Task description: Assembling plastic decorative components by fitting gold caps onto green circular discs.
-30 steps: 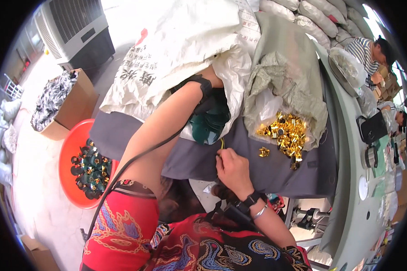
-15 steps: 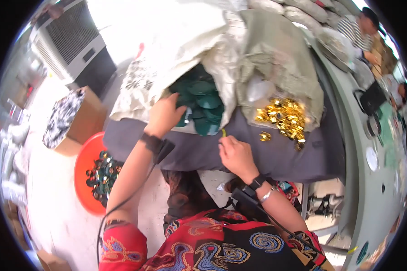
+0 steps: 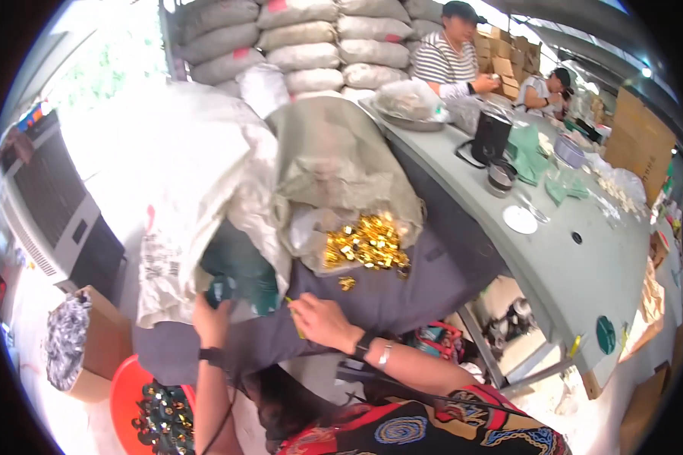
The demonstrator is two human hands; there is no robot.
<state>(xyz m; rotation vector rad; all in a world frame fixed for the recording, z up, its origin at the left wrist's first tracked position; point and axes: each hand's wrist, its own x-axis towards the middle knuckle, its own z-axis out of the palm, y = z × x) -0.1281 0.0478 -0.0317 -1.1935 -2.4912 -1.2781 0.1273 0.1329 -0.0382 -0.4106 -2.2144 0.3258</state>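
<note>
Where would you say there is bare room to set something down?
The grey table looks bare between the small black spot and the green disc; the dark cloth has a smaller gap right of the gold pieces. Crowded: the table's far end, around the black case, and the white sack by the left hand.

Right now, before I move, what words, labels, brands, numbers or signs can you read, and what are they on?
White sack: dark printing at its lower left, too blurred to read.
Brown cardboard panel: a dark marking, too small to read.
I see no other readable text.
</note>
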